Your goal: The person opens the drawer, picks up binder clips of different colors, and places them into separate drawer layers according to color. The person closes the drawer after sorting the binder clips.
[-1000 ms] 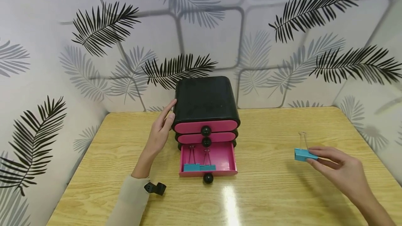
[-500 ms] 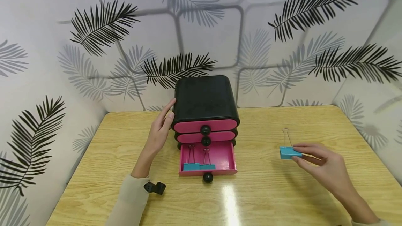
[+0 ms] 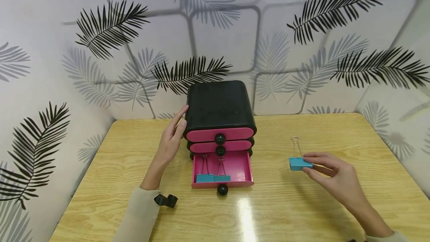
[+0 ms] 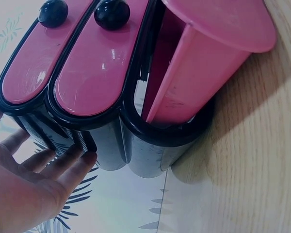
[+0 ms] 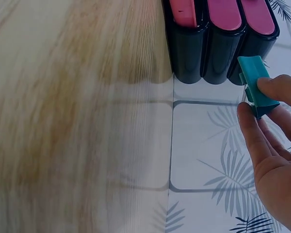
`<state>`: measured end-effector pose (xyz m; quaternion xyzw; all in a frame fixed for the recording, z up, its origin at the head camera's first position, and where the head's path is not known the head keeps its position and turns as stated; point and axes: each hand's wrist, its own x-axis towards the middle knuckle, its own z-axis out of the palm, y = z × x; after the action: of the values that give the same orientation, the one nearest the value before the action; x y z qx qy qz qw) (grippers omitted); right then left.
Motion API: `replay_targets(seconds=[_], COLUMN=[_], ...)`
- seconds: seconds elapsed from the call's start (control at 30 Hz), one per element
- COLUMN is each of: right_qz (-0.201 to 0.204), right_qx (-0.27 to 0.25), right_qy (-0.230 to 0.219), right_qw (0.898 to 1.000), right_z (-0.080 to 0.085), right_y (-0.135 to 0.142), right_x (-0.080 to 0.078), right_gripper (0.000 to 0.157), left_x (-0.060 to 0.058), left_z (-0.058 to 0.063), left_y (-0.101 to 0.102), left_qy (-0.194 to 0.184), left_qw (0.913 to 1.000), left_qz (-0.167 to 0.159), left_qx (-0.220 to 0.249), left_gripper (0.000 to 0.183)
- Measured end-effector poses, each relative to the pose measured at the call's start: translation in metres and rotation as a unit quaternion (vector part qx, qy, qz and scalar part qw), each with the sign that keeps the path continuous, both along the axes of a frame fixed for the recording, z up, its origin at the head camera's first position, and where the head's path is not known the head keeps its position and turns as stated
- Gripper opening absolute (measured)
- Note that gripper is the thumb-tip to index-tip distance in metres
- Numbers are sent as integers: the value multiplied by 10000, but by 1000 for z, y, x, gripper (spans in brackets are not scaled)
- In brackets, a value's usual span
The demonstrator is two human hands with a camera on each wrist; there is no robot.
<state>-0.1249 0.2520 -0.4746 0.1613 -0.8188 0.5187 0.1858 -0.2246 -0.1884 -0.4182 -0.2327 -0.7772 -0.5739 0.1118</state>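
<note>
A black drawer unit (image 3: pixel 218 104) with pink fronts stands at mid-table. Its bottom drawer (image 3: pixel 240 167) is pulled out, and two blue binder clips (image 3: pixel 205 178) lie inside at the left, handles toward the back. Against the unit's left side rests my left hand (image 3: pixel 168 143); in the left wrist view its fingers (image 4: pixel 75 167) are fairly straight on the black casing. To the right of the unit, my right hand (image 3: pixel 336 176) pinches another blue binder clip (image 3: pixel 299 164) between thumb and fingers, above the table. One wire handle of that clip points up and back.
The wood-patterned table (image 3: pixel 111 167) meets a leaf-print wall (image 3: pixel 275 18) right behind the unit. Black round knobs (image 3: pixel 222 189) stick out from the drawer fronts. A black strap piece (image 3: pixel 166 201) sits at the left cuff.
My right hand has moved left toward the drawer unit with the binder clip in its fingers. The left hand has stayed on the unit's side, and the open drawer looks the same.
</note>
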Motion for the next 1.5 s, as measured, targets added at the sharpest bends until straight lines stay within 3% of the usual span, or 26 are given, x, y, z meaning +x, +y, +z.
replay_targets(seconds=[0.67,0.9,1.5], right_qz=[519,539,958], right_qx=[-45,210,301], right_qy=[168,264,31], right_qw=[9985,9980,9949], right_z=[-1,-6,-13], right_y=[-23,-33,-56], right_x=[-5,-4,-8], right_gripper=[30,31,29], left_x=[1,0,1], left_z=[1,1,1], left_y=[1,1,1], left_qy=[-42,-2,23], left_qw=[10000,10000,10000], left_qz=[32,22,4], left_qx=[-19,-4,21], left_gripper=[49,50,49])
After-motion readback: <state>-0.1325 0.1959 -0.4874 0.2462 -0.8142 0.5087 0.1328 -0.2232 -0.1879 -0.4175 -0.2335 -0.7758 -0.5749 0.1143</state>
